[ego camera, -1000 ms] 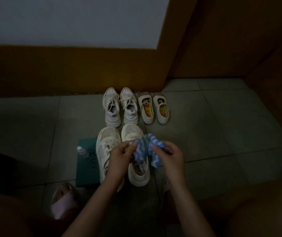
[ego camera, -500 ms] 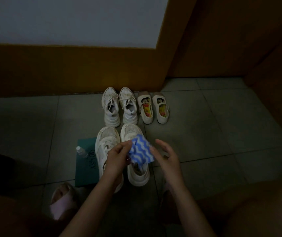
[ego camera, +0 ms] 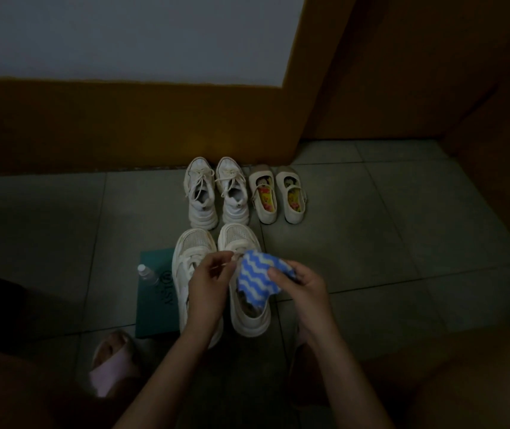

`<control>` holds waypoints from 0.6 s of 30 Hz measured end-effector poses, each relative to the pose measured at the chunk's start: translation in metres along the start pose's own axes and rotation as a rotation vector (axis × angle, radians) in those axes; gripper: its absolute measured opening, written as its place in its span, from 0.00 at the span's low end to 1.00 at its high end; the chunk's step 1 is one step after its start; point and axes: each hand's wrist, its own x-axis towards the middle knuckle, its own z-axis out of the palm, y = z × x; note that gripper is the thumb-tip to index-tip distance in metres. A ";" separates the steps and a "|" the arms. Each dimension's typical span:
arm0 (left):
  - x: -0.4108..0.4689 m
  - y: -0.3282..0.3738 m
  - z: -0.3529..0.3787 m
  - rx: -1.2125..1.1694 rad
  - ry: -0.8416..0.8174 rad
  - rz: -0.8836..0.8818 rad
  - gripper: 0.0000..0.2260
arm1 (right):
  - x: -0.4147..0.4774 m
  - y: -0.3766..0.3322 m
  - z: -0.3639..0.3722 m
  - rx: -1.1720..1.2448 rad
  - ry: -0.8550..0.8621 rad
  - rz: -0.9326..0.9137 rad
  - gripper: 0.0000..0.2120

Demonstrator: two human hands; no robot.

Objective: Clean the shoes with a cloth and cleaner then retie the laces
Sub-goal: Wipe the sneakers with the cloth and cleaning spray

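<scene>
Head view, dim light: a small bottle (ego camera: 147, 274) stands on a green mat (ego camera: 154, 308), just left of the near shoes (ego camera: 194, 244) on the tile floor. Above those shoes my left hand (ego camera: 208, 284), fingers curled, pinches the left edge of the blue-and-white cloth (ego camera: 256, 281). My right hand (ego camera: 304, 289) grips its right side, thumb on top.

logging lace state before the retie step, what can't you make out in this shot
Head view only, and dim:
- Laces of the near pair of shoes: covered by the left hand and the cloth.
- What the left hand pinches, cloth edge or lace: too dark.
- Print on the bottle: too small.
- Right hand fingers: tucked under the cloth.
</scene>
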 end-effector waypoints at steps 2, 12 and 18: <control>-0.003 0.005 0.000 -0.009 -0.011 0.109 0.08 | 0.000 0.000 0.000 0.007 0.018 -0.023 0.06; -0.007 -0.002 0.011 -0.205 -0.428 -0.138 0.19 | 0.002 0.002 0.005 -0.236 0.079 -0.153 0.08; -0.005 -0.005 0.012 -0.219 -0.406 -0.139 0.14 | 0.004 0.001 0.008 0.042 -0.030 0.102 0.15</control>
